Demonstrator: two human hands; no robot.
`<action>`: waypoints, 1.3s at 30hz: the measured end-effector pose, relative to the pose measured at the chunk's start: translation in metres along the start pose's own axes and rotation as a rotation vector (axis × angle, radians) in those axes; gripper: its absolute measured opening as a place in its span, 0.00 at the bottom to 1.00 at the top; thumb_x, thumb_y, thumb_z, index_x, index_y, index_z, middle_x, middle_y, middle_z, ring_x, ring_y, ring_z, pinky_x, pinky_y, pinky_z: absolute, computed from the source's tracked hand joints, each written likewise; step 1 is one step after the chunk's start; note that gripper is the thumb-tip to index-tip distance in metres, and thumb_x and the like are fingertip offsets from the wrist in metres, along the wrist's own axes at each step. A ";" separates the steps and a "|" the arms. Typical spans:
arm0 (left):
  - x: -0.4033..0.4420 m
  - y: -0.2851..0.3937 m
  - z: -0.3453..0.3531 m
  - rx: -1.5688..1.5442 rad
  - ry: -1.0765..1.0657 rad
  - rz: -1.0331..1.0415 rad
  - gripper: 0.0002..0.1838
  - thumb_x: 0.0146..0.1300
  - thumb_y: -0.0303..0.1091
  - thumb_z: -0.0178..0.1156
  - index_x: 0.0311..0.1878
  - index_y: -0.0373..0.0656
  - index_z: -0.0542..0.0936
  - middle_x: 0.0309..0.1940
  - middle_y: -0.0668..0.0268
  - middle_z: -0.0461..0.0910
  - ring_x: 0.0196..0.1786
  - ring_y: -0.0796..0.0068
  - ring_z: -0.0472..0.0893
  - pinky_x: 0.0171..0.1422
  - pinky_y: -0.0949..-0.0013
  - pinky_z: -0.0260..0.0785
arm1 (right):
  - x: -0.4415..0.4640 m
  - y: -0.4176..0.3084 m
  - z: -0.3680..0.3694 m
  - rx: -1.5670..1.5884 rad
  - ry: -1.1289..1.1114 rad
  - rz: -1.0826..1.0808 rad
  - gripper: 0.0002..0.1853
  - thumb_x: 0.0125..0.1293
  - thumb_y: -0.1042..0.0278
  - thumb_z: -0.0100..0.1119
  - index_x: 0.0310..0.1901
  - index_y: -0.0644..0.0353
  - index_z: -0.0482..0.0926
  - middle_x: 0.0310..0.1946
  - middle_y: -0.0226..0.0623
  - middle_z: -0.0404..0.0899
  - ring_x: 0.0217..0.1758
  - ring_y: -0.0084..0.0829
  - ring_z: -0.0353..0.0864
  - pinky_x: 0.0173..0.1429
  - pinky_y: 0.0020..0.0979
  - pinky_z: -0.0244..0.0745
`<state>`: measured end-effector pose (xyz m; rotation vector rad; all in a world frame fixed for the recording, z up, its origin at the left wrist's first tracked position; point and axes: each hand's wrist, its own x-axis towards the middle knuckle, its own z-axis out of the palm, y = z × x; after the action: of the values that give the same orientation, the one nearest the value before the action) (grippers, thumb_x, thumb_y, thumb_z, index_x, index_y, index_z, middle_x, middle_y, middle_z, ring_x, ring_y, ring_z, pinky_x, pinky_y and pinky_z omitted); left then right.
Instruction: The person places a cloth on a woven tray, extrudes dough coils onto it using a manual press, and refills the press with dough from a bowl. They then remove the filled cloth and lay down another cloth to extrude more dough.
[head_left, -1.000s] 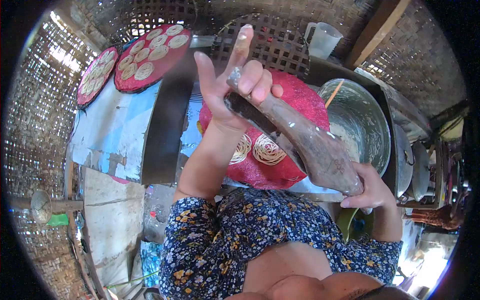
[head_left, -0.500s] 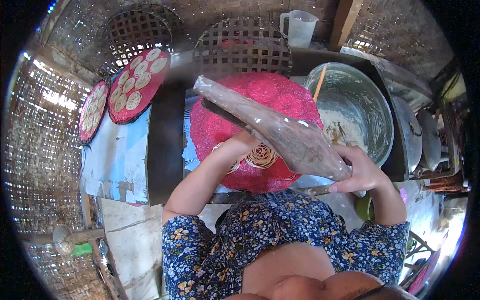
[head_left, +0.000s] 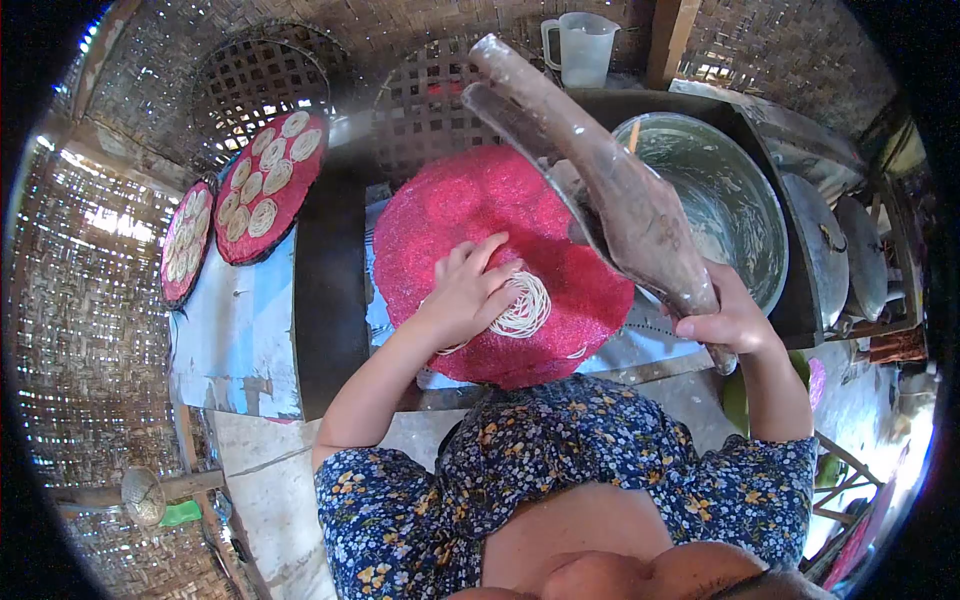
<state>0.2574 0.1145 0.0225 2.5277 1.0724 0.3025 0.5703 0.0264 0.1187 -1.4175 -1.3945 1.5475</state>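
My left hand (head_left: 465, 290) lies over a round pink mesh mat (head_left: 430, 225), its fingers apart and touching the edge of a coil of pale noodle strands (head_left: 523, 305). Part of another coil peeks out below that hand. In my right hand (head_left: 728, 315), the fingers wrap round the lower end of a worn wooden hand press (head_left: 640, 205) with two long arms. The press is tilted up and to the left over the mat's right side, its arms slightly apart at the far end. Whatever it has inside is hidden.
A large metal basin (head_left: 740, 190) with pale batter residue and a stick stands at right. Two pink trays (head_left: 285, 205) of noodle coils lean at left. A plastic jug (head_left: 585, 50) and a woven basket (head_left: 430, 110) are behind. Pot lids (head_left: 815, 240) stand far right.
The press has swung upward and to the right, away from the coil. My left hand has come out from beneath it and now rests beside the coil with fingers spread.
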 end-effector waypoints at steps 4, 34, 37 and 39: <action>-0.007 0.001 -0.016 0.343 0.095 -0.034 0.29 0.59 0.53 0.49 0.62 0.53 0.65 0.66 0.60 0.54 0.64 0.49 0.57 0.67 0.50 0.44 | -0.007 0.000 -0.006 -0.015 -0.017 -0.012 0.38 0.35 0.56 0.69 0.51 0.67 0.71 0.35 0.35 0.76 0.37 0.25 0.75 0.42 0.25 0.69; 0.114 0.015 -0.049 -2.335 0.312 0.760 0.33 0.60 0.66 0.40 0.57 0.51 0.70 0.17 0.76 0.69 0.26 0.77 0.71 0.46 0.62 0.65 | -0.013 -0.028 -0.017 -0.232 -0.089 0.148 0.29 0.48 0.48 0.65 0.42 0.68 0.74 0.21 0.30 0.73 0.21 0.21 0.73 0.24 0.23 0.68; 0.108 0.015 -0.080 -2.209 0.303 0.853 0.33 0.60 0.63 0.44 0.60 0.49 0.68 0.18 0.79 0.67 0.26 0.82 0.69 0.46 0.68 0.64 | -0.009 -0.033 -0.012 -0.289 -0.066 0.102 0.28 0.48 0.48 0.65 0.39 0.67 0.75 0.21 0.30 0.73 0.21 0.20 0.72 0.24 0.24 0.68; 0.096 0.016 -0.087 -2.183 0.280 0.858 0.33 0.61 0.64 0.43 0.60 0.49 0.66 0.18 0.79 0.67 0.26 0.83 0.69 0.45 0.70 0.64 | -0.009 -0.032 -0.005 -0.314 -0.093 0.075 0.27 0.47 0.48 0.66 0.37 0.67 0.75 0.21 0.31 0.73 0.20 0.19 0.71 0.24 0.24 0.68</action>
<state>0.3046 0.1961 0.1126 0.6454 -0.4970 1.1498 0.5704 0.0280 0.1518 -1.6130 -1.7181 1.5055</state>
